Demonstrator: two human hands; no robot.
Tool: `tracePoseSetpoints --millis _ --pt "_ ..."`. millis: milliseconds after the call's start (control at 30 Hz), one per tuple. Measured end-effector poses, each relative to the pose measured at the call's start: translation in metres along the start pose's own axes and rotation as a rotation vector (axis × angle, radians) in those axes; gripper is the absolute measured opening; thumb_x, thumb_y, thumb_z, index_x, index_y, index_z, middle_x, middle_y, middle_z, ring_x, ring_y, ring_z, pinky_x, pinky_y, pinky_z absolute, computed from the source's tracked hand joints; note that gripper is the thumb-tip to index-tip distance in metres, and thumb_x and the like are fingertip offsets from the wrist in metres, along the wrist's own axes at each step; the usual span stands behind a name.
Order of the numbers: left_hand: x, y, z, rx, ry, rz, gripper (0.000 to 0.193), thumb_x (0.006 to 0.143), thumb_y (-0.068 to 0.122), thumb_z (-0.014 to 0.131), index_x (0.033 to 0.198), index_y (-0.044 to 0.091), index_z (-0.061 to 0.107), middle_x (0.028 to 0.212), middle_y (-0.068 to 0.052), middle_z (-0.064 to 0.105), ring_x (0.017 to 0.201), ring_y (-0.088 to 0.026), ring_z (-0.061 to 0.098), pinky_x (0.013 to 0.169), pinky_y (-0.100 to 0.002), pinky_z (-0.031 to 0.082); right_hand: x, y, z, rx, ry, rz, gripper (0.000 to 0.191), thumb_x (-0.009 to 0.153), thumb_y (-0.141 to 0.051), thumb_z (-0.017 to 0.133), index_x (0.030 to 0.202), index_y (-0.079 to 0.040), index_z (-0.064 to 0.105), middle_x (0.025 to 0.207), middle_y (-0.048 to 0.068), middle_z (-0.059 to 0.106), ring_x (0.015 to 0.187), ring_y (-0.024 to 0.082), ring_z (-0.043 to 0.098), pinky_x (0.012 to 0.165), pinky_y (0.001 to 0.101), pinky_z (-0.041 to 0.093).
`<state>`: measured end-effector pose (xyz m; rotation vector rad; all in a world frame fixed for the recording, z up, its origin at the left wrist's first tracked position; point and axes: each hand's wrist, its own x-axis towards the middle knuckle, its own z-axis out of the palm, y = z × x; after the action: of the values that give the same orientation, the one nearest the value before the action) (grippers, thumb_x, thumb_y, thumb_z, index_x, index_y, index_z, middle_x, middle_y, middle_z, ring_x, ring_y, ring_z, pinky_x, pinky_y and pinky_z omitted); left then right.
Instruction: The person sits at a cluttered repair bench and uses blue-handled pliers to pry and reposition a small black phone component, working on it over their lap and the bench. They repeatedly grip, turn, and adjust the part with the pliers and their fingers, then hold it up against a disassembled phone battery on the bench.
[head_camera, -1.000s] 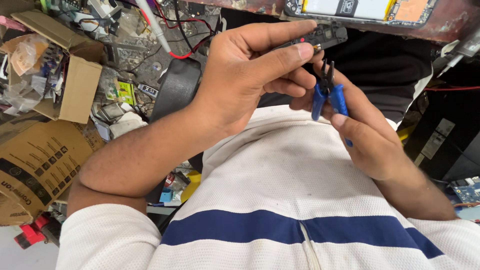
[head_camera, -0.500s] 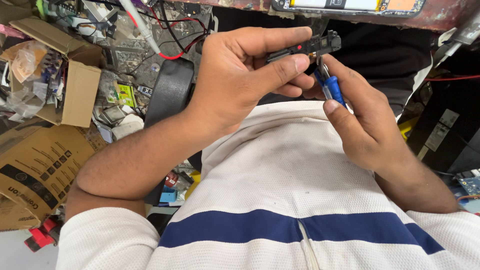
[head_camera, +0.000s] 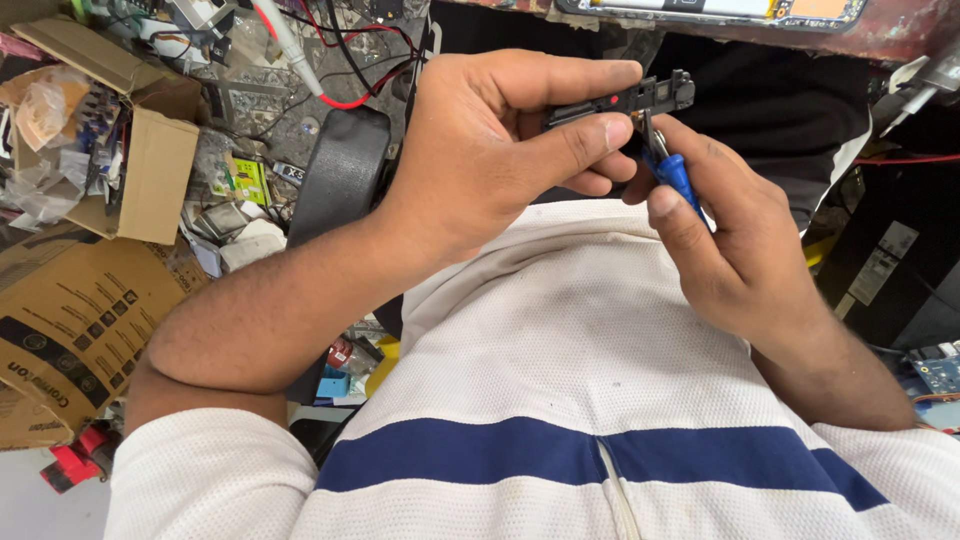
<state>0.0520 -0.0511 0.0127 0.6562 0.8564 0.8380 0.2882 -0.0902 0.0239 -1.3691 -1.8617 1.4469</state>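
My left hand pinches a small black electronic part between thumb and fingers, held up in front of my chest. A tiny red dot shows on the part. My right hand grips a small pair of blue-handled pliers, whose metal tips touch the underside of the black part. Both hands meet above my white shirt with a blue stripe. Most of the pliers' handles are hidden inside my right hand.
A cluttered floor to the left holds open cardboard boxes, plastic bags, red and black wires and small circuit parts. A black chair arm stands below my left forearm. A workbench edge with a phone runs along the top.
Both hands have shifted slightly up and right in view. The pliers have turned, so less of the blue handles shows, and their tips now meet the black part.
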Motion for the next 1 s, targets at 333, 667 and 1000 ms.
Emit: tracePoseSetpoints --millis 333,667,1000 --pt "0.0 0.001 0.0 0.023 -0.017 0.001 0.031 0.102 0.0 0.071 0.131 -0.01 0.066 0.112 -0.018 0.077 0.093 -0.018 0.079 0.081 -0.027 0.069 0.0 0.004 0.007 0.059 0.027 0.037 0.055 0.118 -0.043 0.038 0.148 0.001 0.053 0.09 0.002 0.059 0.072 0.006 0.053 0.064 0.0214 0.044" --pt "-0.001 -0.002 0.0 -0.008 -0.033 -0.015 0.029 0.103 -0.001 0.071 0.13 -0.01 0.067 0.109 -0.019 0.078 0.092 -0.02 0.08 0.082 -0.029 0.069 -0.004 0.019 0.017 0.133 0.044 0.016 0.053 0.12 -0.043 0.036 0.141 0.0 0.059 0.081 0.001 0.059 0.067 0.005 0.051 0.059 0.0196 0.041" --pt "0.0 -0.004 -0.001 -0.042 -0.055 -0.009 0.028 0.103 -0.001 0.072 0.129 -0.011 0.067 0.109 -0.019 0.077 0.093 -0.022 0.08 0.082 -0.03 0.071 -0.006 0.025 0.025 0.078 0.131 -0.033 0.051 0.12 -0.04 0.04 0.132 0.005 0.062 0.082 0.003 0.061 0.068 0.006 0.055 0.06 0.0207 0.043"
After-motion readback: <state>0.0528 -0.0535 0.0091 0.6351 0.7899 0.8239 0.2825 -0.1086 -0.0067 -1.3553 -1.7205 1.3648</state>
